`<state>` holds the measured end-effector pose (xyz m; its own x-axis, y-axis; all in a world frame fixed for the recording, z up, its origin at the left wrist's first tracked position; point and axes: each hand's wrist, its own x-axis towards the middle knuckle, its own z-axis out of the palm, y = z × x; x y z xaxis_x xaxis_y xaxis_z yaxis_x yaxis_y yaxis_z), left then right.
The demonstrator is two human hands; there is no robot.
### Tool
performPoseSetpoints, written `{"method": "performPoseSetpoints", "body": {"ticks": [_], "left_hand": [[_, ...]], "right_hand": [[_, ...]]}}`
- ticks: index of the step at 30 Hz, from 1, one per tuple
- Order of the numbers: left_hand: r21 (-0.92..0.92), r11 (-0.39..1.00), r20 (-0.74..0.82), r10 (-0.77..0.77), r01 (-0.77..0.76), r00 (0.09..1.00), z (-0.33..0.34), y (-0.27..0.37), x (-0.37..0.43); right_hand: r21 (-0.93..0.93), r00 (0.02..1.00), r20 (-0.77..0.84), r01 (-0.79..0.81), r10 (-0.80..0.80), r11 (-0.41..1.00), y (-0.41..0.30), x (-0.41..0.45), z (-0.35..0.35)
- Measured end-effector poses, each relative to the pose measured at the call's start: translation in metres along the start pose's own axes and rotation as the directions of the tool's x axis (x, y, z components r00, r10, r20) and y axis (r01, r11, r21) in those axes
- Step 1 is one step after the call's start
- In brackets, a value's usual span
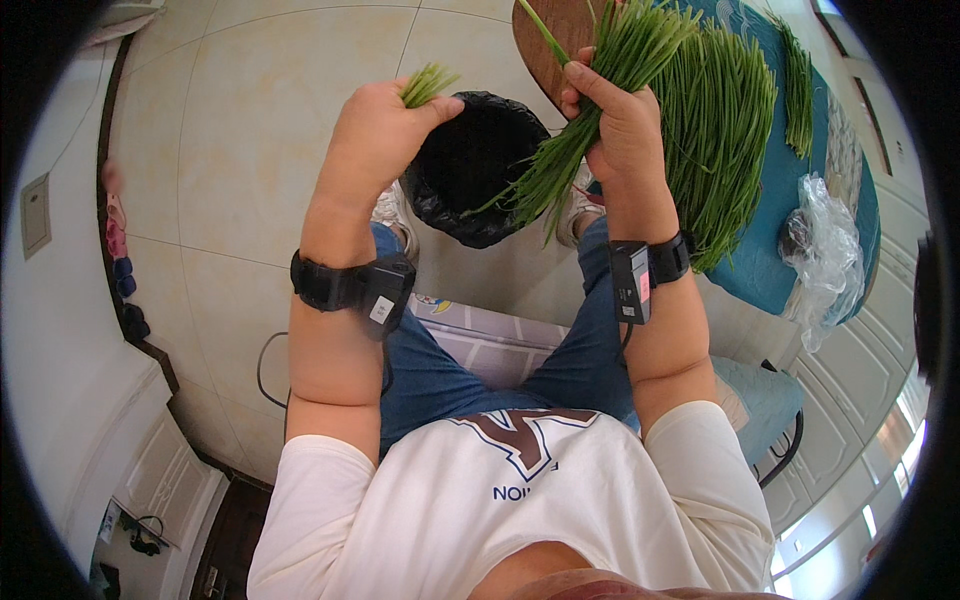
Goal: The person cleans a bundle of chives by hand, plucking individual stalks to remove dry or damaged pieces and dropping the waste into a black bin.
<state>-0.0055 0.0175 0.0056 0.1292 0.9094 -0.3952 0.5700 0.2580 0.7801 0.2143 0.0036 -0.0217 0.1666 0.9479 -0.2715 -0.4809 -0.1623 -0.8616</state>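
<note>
My left hand (382, 124) is closed on a small bundle of pale green stalk ends (427, 85) at the left rim of a bin lined with a black plastic bag (480, 217). Over the bin's right side, my right hand (619, 120) grips a bunch of long green stalks, apparently garlic chives (551, 172). Their thin leaf tips hang over the bin, and one stalk (544, 31) sticks out separately by the thumb. Beside that hand, a large pile of the same greens (720, 127) lies on a blue-covered table.
At right, the table's blue cover (761, 274) also bears a smaller bunch of greens (799, 97) and a clear plastic bag (829, 255). A brown wooden stool or board edge (551, 56) is near the right hand. A covered chair (757, 397) stands by the right elbow.
</note>
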Motion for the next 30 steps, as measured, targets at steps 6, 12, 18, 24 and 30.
{"method": "performPoseSetpoints", "body": {"ticks": [6,12,18,24,30], "left_hand": [[-0.353,0.933,-0.166,0.015,-0.074,0.986,0.006,-0.001,0.003],[-0.815,0.58,0.025,0.053,-0.01,0.998,0.023,0.008,0.002],[-0.799,0.579,-0.249,-0.072,-0.163,0.966,0.013,0.006,0.009],[-0.865,0.497,-0.056,0.028,-0.062,0.998,0.017,-0.013,0.009],[-0.74,0.673,-0.027,-0.054,0.016,0.998,0.025,0.008,0.001]], "right_hand": [[0.001,0.999,0.031,-0.03,0.03,1.0,0.006,-0.003,0.008],[-0.044,0.947,0.157,-0.276,0.279,0.96,0.017,-0.016,0.022],[0.018,0.925,0.173,-0.347,0.339,0.938,0.018,-0.022,0.032],[-0.027,0.898,0.22,-0.384,0.38,0.923,0.019,-0.025,0.036],[-0.086,0.895,0.252,-0.357,0.367,0.93,0.024,-0.027,0.036]]}}
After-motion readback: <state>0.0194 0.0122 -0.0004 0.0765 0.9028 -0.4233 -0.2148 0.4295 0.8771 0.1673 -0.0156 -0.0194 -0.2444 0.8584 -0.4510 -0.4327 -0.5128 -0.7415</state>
